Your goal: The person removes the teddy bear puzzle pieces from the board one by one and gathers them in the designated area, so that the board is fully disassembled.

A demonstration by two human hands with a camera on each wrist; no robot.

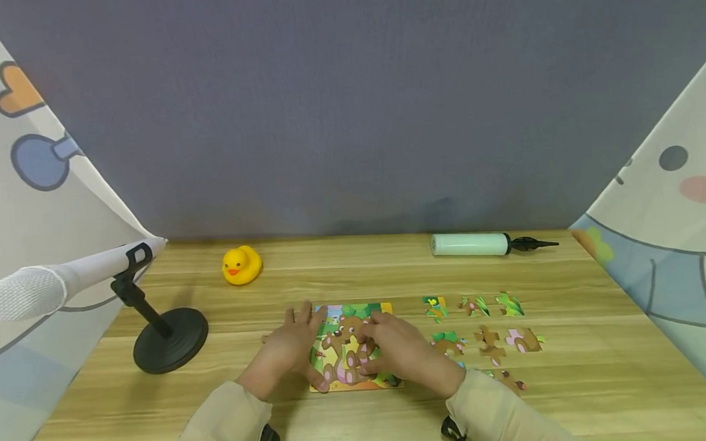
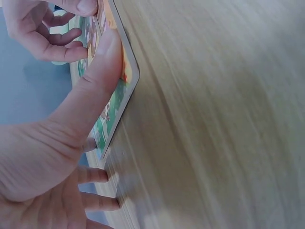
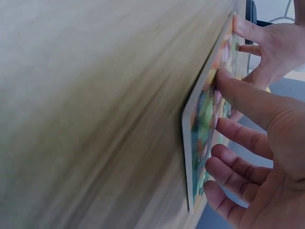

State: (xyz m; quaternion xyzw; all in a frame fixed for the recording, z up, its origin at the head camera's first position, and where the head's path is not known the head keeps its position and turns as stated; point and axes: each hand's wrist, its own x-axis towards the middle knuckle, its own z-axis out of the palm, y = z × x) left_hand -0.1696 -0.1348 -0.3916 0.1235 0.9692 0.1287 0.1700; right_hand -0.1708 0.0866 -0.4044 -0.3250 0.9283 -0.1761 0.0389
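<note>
A jigsaw board (image 1: 356, 386) with a picture of brown bears lies flat on the table in the head view. My left hand (image 1: 291, 349) rests at its left side, fingers spread and thumb pressing the lower left corner; in the left wrist view the thumb (image 2: 102, 64) lies on the board's face. Over the board's right half, my right hand (image 1: 405, 352) pinches a puzzle piece (image 1: 355, 355) between thumb and index finger, at the surface. Its other fingers (image 3: 233, 176) curl loosely in the right wrist view. The hand partly hides the picture.
Several loose puzzle pieces (image 1: 525, 340) lie right of the board, some partly behind the right forearm. A yellow rubber duck (image 1: 242, 265) and a white hand pump (image 1: 471, 244) sit along the back. A white microphone on a black stand (image 1: 171, 339) stands at left.
</note>
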